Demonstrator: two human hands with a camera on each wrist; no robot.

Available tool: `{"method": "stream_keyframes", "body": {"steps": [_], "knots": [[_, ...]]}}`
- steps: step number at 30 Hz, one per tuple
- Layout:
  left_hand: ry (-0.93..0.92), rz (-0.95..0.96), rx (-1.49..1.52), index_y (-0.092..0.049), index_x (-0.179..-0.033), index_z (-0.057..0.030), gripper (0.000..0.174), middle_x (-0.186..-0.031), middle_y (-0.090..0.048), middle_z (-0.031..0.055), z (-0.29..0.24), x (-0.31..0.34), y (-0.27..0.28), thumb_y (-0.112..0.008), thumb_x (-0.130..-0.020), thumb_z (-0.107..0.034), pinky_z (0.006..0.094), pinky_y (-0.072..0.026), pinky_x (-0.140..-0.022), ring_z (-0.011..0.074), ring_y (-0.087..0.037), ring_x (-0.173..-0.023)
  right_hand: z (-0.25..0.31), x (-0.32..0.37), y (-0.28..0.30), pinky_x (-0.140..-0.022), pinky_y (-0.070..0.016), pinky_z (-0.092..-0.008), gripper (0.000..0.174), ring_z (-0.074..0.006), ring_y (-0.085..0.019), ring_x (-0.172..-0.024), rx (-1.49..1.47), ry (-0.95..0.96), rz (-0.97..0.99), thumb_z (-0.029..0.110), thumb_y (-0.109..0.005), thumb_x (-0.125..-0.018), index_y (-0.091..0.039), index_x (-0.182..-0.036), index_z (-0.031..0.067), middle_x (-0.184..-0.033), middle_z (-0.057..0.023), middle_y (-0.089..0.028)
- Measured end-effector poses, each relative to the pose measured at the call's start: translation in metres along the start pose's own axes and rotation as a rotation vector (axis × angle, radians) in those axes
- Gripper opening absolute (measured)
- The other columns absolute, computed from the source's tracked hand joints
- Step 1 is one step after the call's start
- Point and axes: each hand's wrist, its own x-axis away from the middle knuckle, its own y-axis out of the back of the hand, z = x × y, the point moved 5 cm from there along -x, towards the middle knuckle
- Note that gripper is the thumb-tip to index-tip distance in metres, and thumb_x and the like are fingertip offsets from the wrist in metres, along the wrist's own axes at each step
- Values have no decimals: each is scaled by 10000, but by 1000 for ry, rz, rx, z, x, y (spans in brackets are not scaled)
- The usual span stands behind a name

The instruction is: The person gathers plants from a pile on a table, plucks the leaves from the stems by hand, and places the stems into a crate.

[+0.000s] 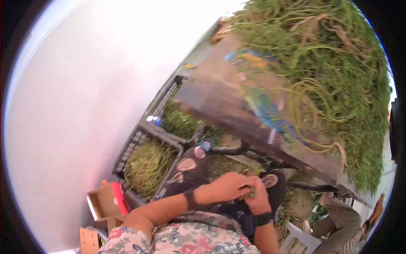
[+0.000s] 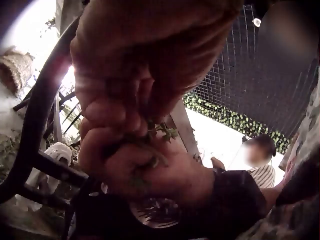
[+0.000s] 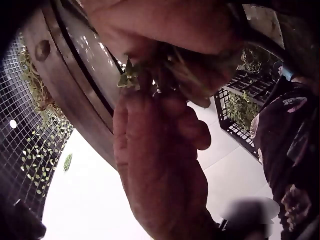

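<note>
Over the lap, both hands meet around a small sprig of leafy greens. The left hand comes in from the left with its fingers curled at the sprig. From the right, the right hand grips it, and in the left wrist view its thumb and fingers close around a thin stem. Green leaves stick out between the two hands in the right wrist view. Much of the sprig is hidden by the fingers. A thick heap of green stems and leaves covers the far side of the wooden table.
Left of the legs, a black crate holds pale stems; another behind it holds leafy greens. An open cardboard box stands by the left elbow. At the lower right are a white plastic chair and another person's leg.
</note>
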Motion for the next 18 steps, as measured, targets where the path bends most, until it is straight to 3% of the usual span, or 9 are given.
{"method": "stream_keyframes", "body": {"steps": [1,3,6,9,11,15,18], "knots": [[-34,-52,-7,-551,-990,-66,229,-839,-583,165,-4,-1,2,-551,-771,-131,417,-448,-670,352,-572,-777,24,2,2,-878,-389,-387,374,-340,-519,-991,200,146,27,88,-610,-638,-562,-1001,15,-1045,-163,-562],[-102,-141,-8,-540,-1062,-77,302,-842,-586,161,-11,-2,8,-561,-764,-124,401,-457,-665,340,-577,-760,13,-1,-3,-888,-387,-372,379,-340,-507,-1014,160,147,5,99,-614,-650,-552,-1015,16,-1071,-171,-553],[-8,-24,41,-516,-1129,-83,379,-851,-592,149,-24,-3,15,-577,-757,-109,369,-465,-645,316,-580,-730,0,-2,-10,-913,-375,-366,426,-344,-489,-1053,-119,50,115,95,-623,-658,-530,-1064,10,-1104,-184,-536],[-67,12,-45,-524,-1096,-65,342,-840,-589,140,-28,-3,16,-589,-762,-102,342,-465,-608,301,-576,-699,-12,4,-7,-919,-372,-368,446,-338,-490,-1065,25,20,-33,85,-626,-670,-512,-1092,-5,-1091,-195,-540],[-92,-11,-17,-532,-1068,-58,301,-823,-583,138,-36,-4,16,-585,-776,-107,336,-464,-597,301,-577,-697,-76,0,-28,-905,-379,-367,452,-334,-498,-1062,-648,-170,-113,57,-615,-673,-496,-1102,-23,-1076,-205,-544],[-110,2,-101,-554,-1001,-52,219,-815,-579,135,-38,-4,10,-583,-790,-106,332,-467,-584,301,-577,-691,-61,7,-17,-875,-393,-352,437,-344,-508,-1033,-754,-166,-164,31,-606,-663,-496,-1081,-31,-1038,-210,-554],[-79,25,-94,-569,-974,-56,192,-895,-582,137,-36,-6,4,-585,-788,-98,333,-480,-608,302,-586,-716,-47,15,-5,-853,-399,-350,426,-352,-514,-1007,-483,-58,-141,7,-588,-652,-497,-1066,-35,-1010,-213,-555]]}}
